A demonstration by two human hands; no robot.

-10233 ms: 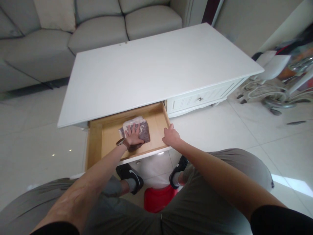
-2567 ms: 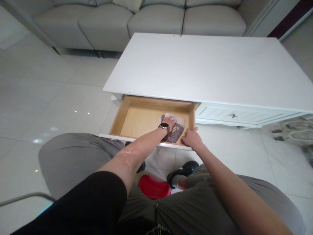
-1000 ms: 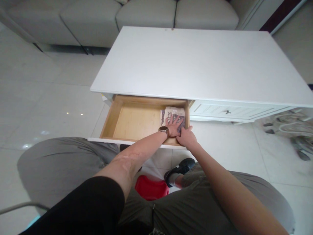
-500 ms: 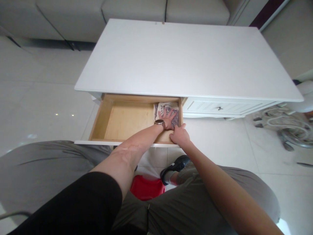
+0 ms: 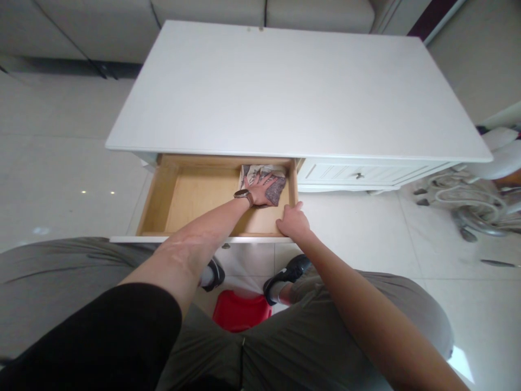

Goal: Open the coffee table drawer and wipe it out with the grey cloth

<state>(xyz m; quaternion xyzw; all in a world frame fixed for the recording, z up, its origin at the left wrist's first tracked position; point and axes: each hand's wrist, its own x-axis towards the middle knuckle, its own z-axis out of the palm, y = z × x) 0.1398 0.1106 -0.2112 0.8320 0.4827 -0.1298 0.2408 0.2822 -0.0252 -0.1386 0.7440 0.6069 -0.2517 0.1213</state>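
My left hand (image 5: pixel 260 190), with a watch (image 5: pixel 243 194) at its wrist, lies flat with spread fingers on a patterned cloth (image 5: pixel 278 191). The cloth is grey-purple and cream, and rests on the floor of a pulled-out wooden drawer (image 5: pixel 195 190), toward its right end. At the drawer's front right corner, my right hand (image 5: pixel 294 221) grips the side wall, thumb inside and fingers over the outer face. Part of the cloth is hidden under my left palm.
The drawer belongs to a white low table (image 5: pixel 293 92), which has a second, closed drawer (image 5: pixel 354 175) at right. A sofa (image 5: pixel 211 11) stands behind. Between my feet is a red plastic object (image 5: pixel 242 310). Coiled hoses (image 5: pixel 468 198) lie on the floor at right.
My left hand has slid the cloth leftward, away from the drawer's right wall. My right hand keeps its hold on the corner. The view has shifted slightly.
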